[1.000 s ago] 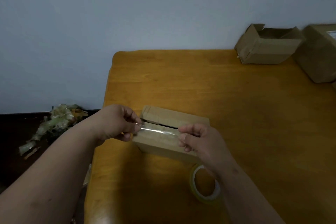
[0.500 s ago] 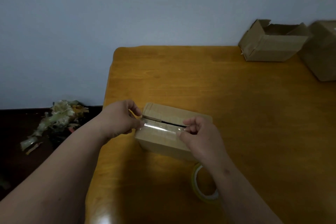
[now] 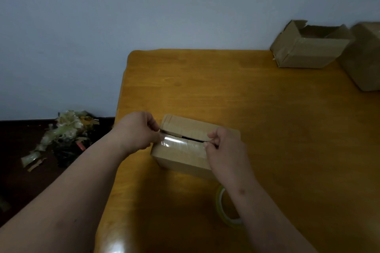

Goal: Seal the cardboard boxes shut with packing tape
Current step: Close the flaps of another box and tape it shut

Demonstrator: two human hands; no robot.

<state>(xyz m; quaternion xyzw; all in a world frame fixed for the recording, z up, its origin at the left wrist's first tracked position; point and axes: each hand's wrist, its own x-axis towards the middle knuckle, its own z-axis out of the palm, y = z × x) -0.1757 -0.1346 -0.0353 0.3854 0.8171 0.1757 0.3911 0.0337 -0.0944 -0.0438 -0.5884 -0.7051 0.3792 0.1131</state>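
A small brown cardboard box (image 3: 185, 156) sits on the orange wooden table (image 3: 226, 88), its two top flaps meeting at a dark seam. A strip of clear tape (image 3: 181, 142) stretches across the top near that seam. My left hand (image 3: 139, 131) pinches the strip's left end at the box's left edge. My right hand (image 3: 224, 150) pinches the right end over the box's right part. A roll of clear tape (image 3: 224, 209) lies flat on the table near me, partly hidden by my right forearm.
An open cardboard box (image 3: 308, 47) stands at the table's far right, with another box (image 3: 366, 57) beside it at the frame edge. A heap of used tape scraps (image 3: 65, 135) lies on the dark floor left of the table. A wall is close behind.
The tape strip has come down closer to the box top and now catches more light. Both hands stayed at its ends and moved only slightly.
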